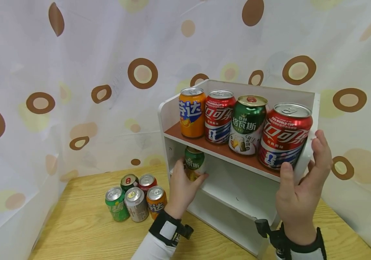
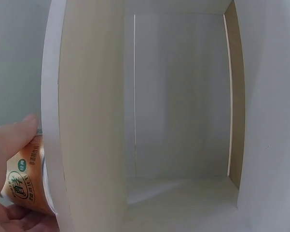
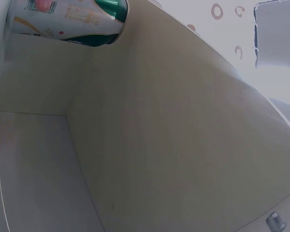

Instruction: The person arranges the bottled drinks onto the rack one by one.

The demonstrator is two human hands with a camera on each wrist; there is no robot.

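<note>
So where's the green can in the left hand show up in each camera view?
Head: green can left of centre, under the top shelf, in the left hand.
Left wrist: bottom left, behind the shelf's white edge.
Right wrist: top left.
Shared landmark: the white shelf.

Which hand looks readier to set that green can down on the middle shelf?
The left hand. It already grips the green metal can at the middle board of the white wooden shelf unit, while the right hand only steadies the unit's right side.
</note>
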